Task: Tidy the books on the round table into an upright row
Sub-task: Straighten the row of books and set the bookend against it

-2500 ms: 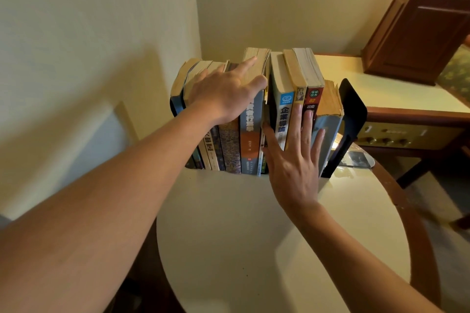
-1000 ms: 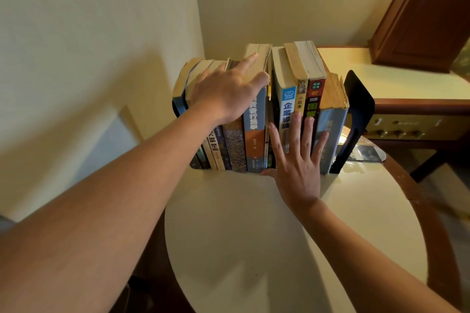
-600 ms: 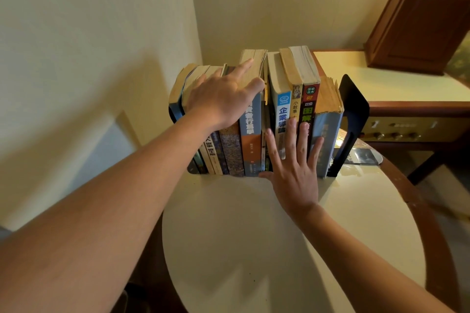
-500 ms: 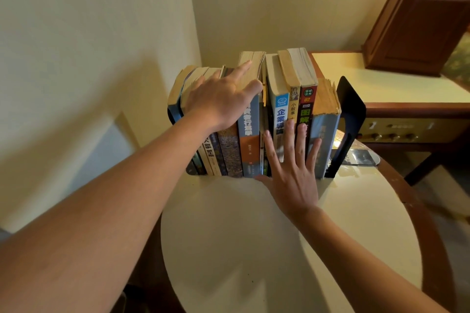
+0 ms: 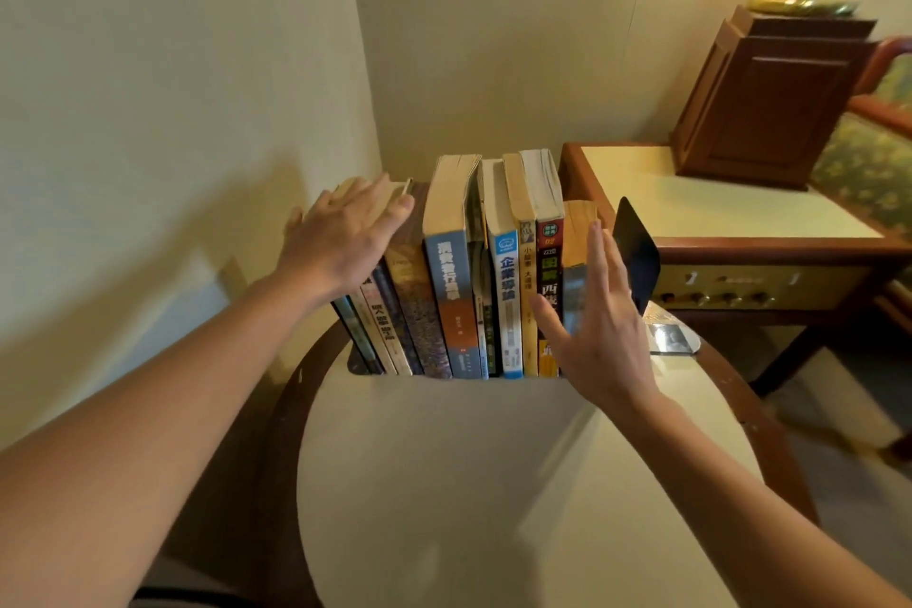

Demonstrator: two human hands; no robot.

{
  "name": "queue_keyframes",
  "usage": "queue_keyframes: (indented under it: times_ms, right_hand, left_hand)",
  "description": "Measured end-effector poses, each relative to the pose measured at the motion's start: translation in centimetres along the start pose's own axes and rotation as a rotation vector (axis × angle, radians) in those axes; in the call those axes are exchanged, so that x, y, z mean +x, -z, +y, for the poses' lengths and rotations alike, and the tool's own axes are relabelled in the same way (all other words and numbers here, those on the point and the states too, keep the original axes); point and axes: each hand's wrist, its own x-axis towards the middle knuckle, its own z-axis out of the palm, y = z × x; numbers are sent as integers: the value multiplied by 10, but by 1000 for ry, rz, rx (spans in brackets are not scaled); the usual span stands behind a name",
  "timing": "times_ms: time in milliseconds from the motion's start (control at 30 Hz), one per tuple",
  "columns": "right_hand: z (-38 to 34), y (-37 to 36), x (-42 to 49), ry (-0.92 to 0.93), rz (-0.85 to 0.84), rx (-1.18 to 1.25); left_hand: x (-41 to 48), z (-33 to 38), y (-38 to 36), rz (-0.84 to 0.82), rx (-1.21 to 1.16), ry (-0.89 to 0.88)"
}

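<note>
A: Books (image 5: 454,291)?
B: Upright row at the round table's (image 5: 493,484) 12 o'clock edge. Leftmost few lean. Black bookend (image 5: 636,252) at the row's 3 o'clock.
A: Hands?
B: Left hand (image 5: 345,237) lies flat on the leftmost tops, fingers straight and together. Right hand (image 5: 597,331) has fingers spread before the rightmost spines; contact unclear.

White-and-blue spine (image 5: 508,311): 企業導論 in blue characters running downward, below a small blue logo too small to read.
Yellow spine (image 5: 528,296): 小故事 above 大道理, small and dark.
Red-and-dark spine (image 5: 549,237): 02 on the red top; a large 西 lower down; the rest is blurred.
Blue-and-orange spine (image 5: 446,281): white characters, too blurred to read.
Pale leaning spine (image 5: 384,328): dark characters, only 人 legible.
</note>
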Motion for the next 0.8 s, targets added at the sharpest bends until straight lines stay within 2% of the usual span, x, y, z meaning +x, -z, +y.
queue_keyframes:
  times_ms: [133, 300, 433, 567, 667, 800]
  right_hand:
    - [-4, -3, 0, 1, -58, -22]
    - [-12, 20, 18, -58, -93, 77]
    - [-31, 34, 46, 36, -168, 29]
    - [-42, 31, 68, 9, -328, 36]
    - [-41, 24, 71, 21, -329, 93]
    - [-43, 24, 75, 31, -296, 70]
  left_hand:
    - [-6, -4, -6, -39, 13, 2]
    - [5, -9, -2, -108, -191, 36]
    - [11, 0, 1, -107, -65, -2]
    - [14, 21, 4, -153, -35, 2]
    - [11, 30, 1, -175, 83, 24]
    - [7, 35, 3, -167, 102, 47]
